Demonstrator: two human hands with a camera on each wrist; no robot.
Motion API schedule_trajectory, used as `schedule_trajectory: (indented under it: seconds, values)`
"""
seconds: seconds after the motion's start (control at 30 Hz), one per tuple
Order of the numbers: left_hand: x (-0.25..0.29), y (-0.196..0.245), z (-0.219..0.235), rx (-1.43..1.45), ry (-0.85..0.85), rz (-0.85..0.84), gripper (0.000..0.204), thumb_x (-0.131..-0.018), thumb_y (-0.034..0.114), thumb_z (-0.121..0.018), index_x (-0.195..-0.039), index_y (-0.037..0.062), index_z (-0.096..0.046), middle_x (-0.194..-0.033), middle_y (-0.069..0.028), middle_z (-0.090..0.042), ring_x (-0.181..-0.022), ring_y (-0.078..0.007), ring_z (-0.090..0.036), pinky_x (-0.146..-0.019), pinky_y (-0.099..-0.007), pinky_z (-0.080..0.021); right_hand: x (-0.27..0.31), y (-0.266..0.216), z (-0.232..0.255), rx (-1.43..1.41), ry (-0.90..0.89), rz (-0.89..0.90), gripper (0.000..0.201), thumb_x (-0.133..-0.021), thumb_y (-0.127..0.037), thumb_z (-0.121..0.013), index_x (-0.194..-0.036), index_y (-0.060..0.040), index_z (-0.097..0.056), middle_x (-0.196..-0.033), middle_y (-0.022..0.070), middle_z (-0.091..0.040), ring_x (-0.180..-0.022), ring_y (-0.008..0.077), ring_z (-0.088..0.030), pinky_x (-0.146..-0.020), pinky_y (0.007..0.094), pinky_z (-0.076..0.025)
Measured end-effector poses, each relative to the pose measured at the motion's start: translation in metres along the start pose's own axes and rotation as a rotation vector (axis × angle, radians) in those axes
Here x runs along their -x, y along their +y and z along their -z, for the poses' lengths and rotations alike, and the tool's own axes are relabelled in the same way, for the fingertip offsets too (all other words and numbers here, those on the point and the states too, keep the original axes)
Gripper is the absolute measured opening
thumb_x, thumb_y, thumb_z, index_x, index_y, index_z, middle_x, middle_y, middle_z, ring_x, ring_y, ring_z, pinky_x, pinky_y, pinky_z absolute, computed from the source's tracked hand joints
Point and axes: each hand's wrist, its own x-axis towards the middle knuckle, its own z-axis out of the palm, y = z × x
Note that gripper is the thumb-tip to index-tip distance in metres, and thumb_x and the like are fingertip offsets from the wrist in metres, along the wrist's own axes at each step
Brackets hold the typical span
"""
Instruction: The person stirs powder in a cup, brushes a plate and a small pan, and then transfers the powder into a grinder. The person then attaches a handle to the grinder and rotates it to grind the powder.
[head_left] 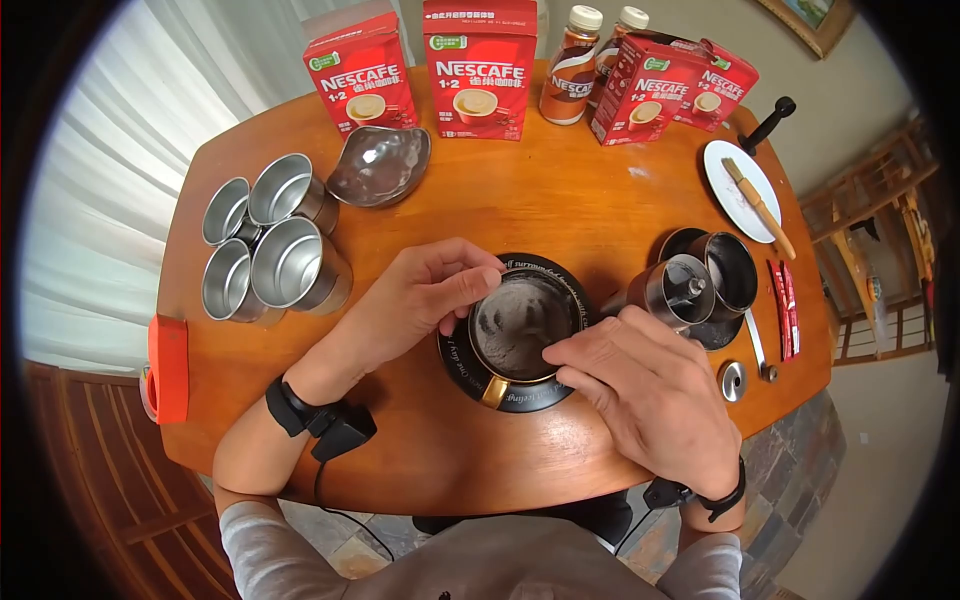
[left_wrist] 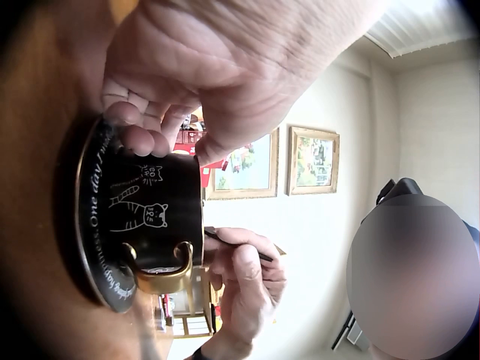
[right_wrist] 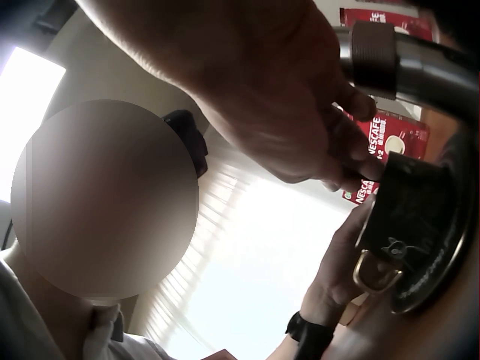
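Observation:
A black cup (head_left: 520, 345) with a gold handle (head_left: 495, 391) stands upright on a black saucer (head_left: 450, 365) lettered in white. Inside it is a grey, cloudy content (head_left: 527, 318) with dark patches. At the cup's far left rim, my left hand (head_left: 440, 290) holds the edge between thumb and fingers. A cat drawing (left_wrist: 142, 216) shows on the cup's side in the left wrist view. My right hand (head_left: 650, 390) is over the near right rim, pinching a thin dark spoon-like handle (left_wrist: 213, 236) that slopes down to the cup; its lower end is hidden.
Several steel cups (head_left: 300, 262) and a brown bowl (head_left: 380, 168) stand to the left. Red coffee boxes (head_left: 478, 75) and bottles (head_left: 570, 70) line the back. On the right are a steel canister (head_left: 680, 290), a white plate (head_left: 722, 165) with a brush (head_left: 760, 205), and red sachets (head_left: 785, 310).

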Motion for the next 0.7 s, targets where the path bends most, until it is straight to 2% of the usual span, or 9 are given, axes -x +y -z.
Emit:
schedule_trajectory:
  seconds: [0.17, 0.3, 0.4, 0.5, 0.6, 0.7]
  values:
    - [-0.001, -0.001, 0.001, -0.004, -0.014, -0.008, 0.032, -0.106, 0.033, -0.068, -0.116, 0.0019, -0.071, -0.087, 0.0046, -0.061, -0.072, -0.0037, -0.054, -0.063, -0.0210, -0.047, 0.000, 0.002, -0.009, 0.037, 0.029, -0.026, 0.025, -0.082, 0.004, -0.075, -0.106, 0.0007, -0.070, -0.093, 0.0100, -0.066, -0.079, 0.0290, -0.060, -0.068, 0.0399, -0.052]
    - [-0.001, -0.005, 0.002, 0.015, -0.012, -0.039, 0.032, -0.106, 0.032, -0.068, -0.116, 0.0017, -0.071, -0.087, 0.0047, -0.061, -0.073, -0.0037, -0.054, -0.063, -0.0212, -0.047, -0.001, -0.006, -0.007, -0.039, 0.028, -0.010, 0.024, -0.082, 0.005, -0.074, -0.105, 0.0002, -0.070, -0.093, 0.0097, -0.066, -0.080, 0.0283, -0.061, -0.066, 0.0391, -0.053]
    - [-0.001, -0.003, 0.003, 0.004, -0.023, -0.024, 0.031, -0.106, 0.031, -0.067, -0.116, 0.0017, -0.071, -0.087, 0.0046, -0.062, -0.074, -0.0039, -0.055, -0.063, -0.0214, -0.048, -0.001, 0.000, -0.015, 0.061, 0.014, -0.009, 0.028, -0.080, 0.004, -0.075, -0.107, -0.0006, -0.070, -0.094, 0.0090, -0.067, -0.082, 0.0277, -0.062, -0.066, 0.0387, -0.054]
    - [-0.002, -0.005, 0.001, 0.013, -0.008, -0.045, 0.030, -0.106, 0.030, -0.067, -0.116, 0.0019, -0.071, -0.087, 0.0045, -0.062, -0.075, -0.0042, -0.055, -0.064, -0.0216, -0.048, -0.002, -0.006, -0.004, 0.005, -0.045, 0.016, 0.036, -0.075, 0.004, -0.074, -0.110, -0.0016, -0.069, -0.098, 0.0083, -0.066, -0.084, 0.0272, -0.063, -0.066, 0.0384, -0.055]
    - [-0.001, -0.004, 0.002, 0.007, -0.019, -0.049, 0.030, -0.106, 0.030, -0.067, -0.115, 0.0020, -0.071, -0.088, 0.0041, -0.062, -0.075, -0.0043, -0.055, -0.064, -0.0218, -0.048, -0.011, -0.008, -0.010, 0.177, -0.014, 0.027, 0.035, -0.073, 0.000, -0.072, -0.108, -0.0031, -0.067, -0.098, 0.0072, -0.063, -0.087, 0.0261, -0.062, -0.066, 0.0377, -0.057]
    - [-0.002, -0.005, 0.001, -0.036, -0.010, -0.059, 0.029, -0.107, 0.031, -0.064, -0.119, 0.0057, -0.070, -0.082, 0.0059, -0.063, -0.067, -0.0025, -0.055, -0.060, -0.0194, -0.043, -0.017, -0.010, -0.004, 0.267, -0.164, 0.004, 0.031, -0.079, -0.004, -0.078, -0.110, -0.0036, -0.071, -0.103, 0.0059, -0.069, -0.087, 0.0251, -0.063, -0.067, 0.0358, -0.056]
